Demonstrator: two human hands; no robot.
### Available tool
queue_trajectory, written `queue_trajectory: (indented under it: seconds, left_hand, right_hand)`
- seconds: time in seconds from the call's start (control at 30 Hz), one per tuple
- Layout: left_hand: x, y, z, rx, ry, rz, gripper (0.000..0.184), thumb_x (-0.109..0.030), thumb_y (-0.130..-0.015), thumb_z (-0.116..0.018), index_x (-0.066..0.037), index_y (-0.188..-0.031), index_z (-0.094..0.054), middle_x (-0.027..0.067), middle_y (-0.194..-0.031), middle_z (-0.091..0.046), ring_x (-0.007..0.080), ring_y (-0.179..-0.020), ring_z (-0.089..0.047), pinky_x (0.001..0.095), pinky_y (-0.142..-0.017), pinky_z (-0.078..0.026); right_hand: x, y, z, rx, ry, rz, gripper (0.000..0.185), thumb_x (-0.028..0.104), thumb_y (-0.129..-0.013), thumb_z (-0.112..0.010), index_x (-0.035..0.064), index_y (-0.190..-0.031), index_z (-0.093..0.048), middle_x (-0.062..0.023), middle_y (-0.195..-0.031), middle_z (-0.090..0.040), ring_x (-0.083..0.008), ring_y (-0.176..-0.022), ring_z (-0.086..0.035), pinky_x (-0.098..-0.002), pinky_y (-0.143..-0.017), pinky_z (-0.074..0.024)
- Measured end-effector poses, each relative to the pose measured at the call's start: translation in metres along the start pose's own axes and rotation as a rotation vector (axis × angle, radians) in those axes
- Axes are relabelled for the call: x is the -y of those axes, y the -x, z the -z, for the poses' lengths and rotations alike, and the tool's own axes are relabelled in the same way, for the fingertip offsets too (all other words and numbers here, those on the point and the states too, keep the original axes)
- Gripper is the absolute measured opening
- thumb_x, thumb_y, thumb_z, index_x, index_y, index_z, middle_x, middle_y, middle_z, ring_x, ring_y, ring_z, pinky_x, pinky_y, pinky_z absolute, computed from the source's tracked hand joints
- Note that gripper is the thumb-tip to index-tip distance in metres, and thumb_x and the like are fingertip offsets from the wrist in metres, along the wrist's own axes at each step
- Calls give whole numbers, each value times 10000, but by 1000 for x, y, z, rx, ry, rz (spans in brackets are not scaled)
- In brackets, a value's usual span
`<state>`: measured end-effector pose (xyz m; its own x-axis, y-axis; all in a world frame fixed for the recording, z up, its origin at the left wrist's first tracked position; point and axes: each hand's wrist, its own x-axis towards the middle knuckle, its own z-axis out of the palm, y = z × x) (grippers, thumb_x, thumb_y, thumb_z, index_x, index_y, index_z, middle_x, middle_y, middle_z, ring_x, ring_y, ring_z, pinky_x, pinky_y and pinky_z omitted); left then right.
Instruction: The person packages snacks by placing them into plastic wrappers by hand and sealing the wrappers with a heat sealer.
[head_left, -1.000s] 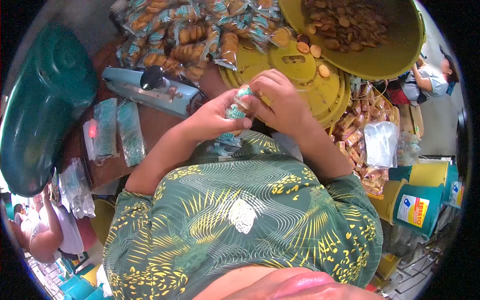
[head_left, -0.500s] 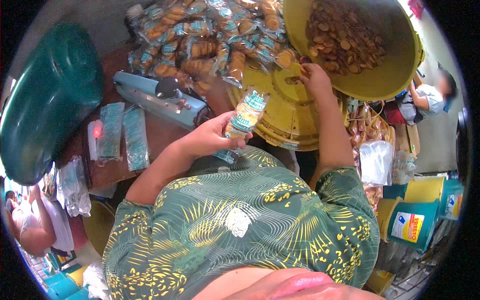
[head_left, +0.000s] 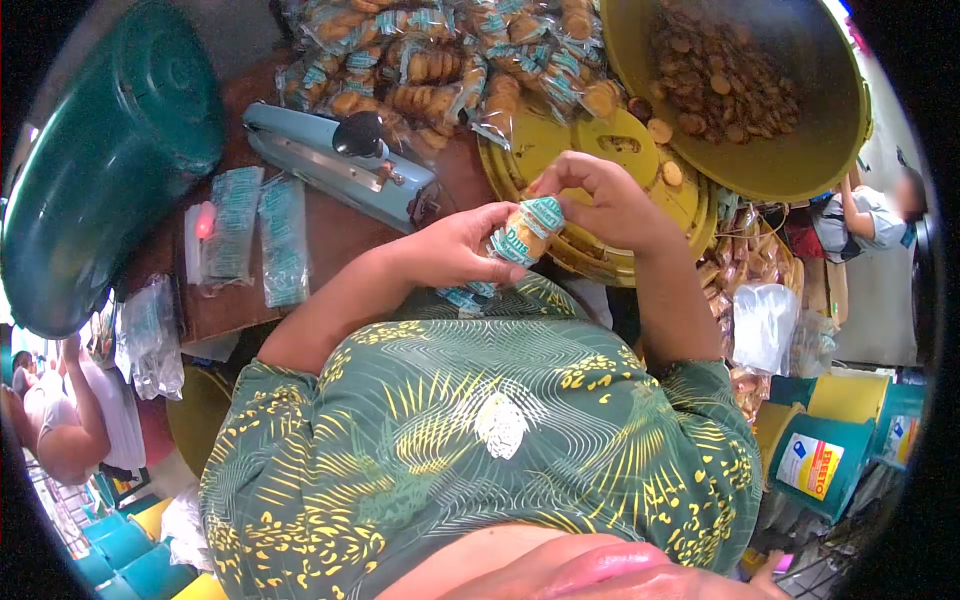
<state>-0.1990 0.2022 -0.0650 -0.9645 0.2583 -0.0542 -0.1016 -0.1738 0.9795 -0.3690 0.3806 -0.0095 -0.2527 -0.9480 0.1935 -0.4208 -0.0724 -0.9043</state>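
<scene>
In front of my chest, my left hand point(head_left: 455, 245) is wrapped round a small clear cookie packet point(head_left: 525, 234) with teal print. Round golden cookies show through its plastic. My right hand point(head_left: 608, 203) is at the packet's upper end, its thumb and fingers pinched on the plastic. Whether those fingers also hold a cookie is hidden. Just beyond my hands lies a yellow lid point(head_left: 560, 160), with a few loose cookies point(head_left: 672, 174) at its right side. A tilted yellow tub point(head_left: 625, 60) full of loose cookies stands behind it.
A blue heat sealer point(head_left: 320, 155) with a black knob lies on the brown table point(head_left: 225, 312). Filled cookie packets point(head_left: 430, 68) are piled at the back. Flat printed bags point(head_left: 284, 240) lie left, near a green tub point(head_left: 120, 150). Other people are at both sides.
My right hand has come from the tub's edge to the packet and now pinches its top. The packet has tilted and moved slightly right. Loose cookies now show on the lid.
</scene>
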Motion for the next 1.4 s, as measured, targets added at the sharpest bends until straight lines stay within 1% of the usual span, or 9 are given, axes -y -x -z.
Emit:
queue_trajectory:
  seconds: [0.23,0.43,0.73,0.83,0.97,1.07,1.17,1.27,1.4]
  left_hand:
    - [-14,12,4,-143,14,23,567,-191,-852,-788,-47,-1300,-472,24,-1083,-626,121,-986,-598,301,-861,-502]
    - [-10,11,0,-164,-79,-59,641,-224,-833,-808,-4,-1321,-455,41,-1096,-606,103,-992,-567,289,-896,-482]
    - [-15,18,2,-209,-97,-86,710,-242,-821,-823,-43,-1376,-427,33,-1165,-592,124,-1072,-559,308,-953,-459]
    - [-10,15,0,-163,-8,-101,744,-235,-811,-828,-38,-1393,-408,43,-1191,-584,135,-1097,-558,316,-969,-456]
    - [-22,23,-4,-188,-84,-64,887,-238,-791,-840,10,-1466,-320,79,-1233,-558,144,-1124,-535,294,-970,-444]
    - [-14,26,4,-227,-358,-212,872,-346,-847,-783,7,-1482,-301,91,-1239,-565,146,-1106,-563,300,-954,-465]
    - [-16,42,16,-25,392,-241,887,-533,-892,-670,6,-1488,-295,113,-1259,-564,164,-1098,-590,328,-937,-490]
    - [-24,40,11,-120,491,-312,928,-732,-896,-445,-41,-1500,-303,122,-1275,-573,199,-1095,-610,375,-906,-518]
    - [-10,70,35,-180,411,-344,714,-585,-1003,-399,-55,-1481,-369,125,-1374,-530,225,-1236,-544,391,-998,-465]
  right_hand:
    - [10,-18,-8,-582,-164,48,119,67,-865,-710,33,-946,-630,-38,-898,-665,-126,-844,-628,-296,-772,-519]
    - [13,-15,-17,-73,191,53,137,80,-859,-708,11,-947,-627,-90,-898,-662,-133,-841,-632,-313,-759,-516]
    - [42,-19,-35,-336,625,347,266,240,-857,-722,3,-934,-629,-167,-972,-664,-347,-898,-622,-409,-834,-490]
    - [30,-16,-41,-133,604,80,239,220,-897,-678,6,-983,-615,-193,-966,-652,-355,-884,-638,-410,-798,-501]
    - [39,-16,-41,-112,404,40,257,181,-922,-644,16,-1110,-582,-197,-945,-653,-372,-846,-666,-394,-751,-524]
    - [56,-26,-52,-136,275,78,317,144,-897,-683,13,-1177,-611,-112,-916,-665,-245,-890,-669,-357,-812,-519]
    - [84,-26,-57,-109,57,206,521,101,-906,-686,34,-1374,-467,-120,-983,-685,-185,-897,-674,-315,-815,-529]
    - [84,-25,-47,-129,-543,441,624,59,-884,-715,31,-1433,-418,-100,-985,-691,-140,-906,-671,-297,-816,-530]
    - [24,-66,-54,-328,289,249,627,43,-845,-744,56,-1408,-468,-105,-973,-711,-215,-915,-690,-323,-825,-538]
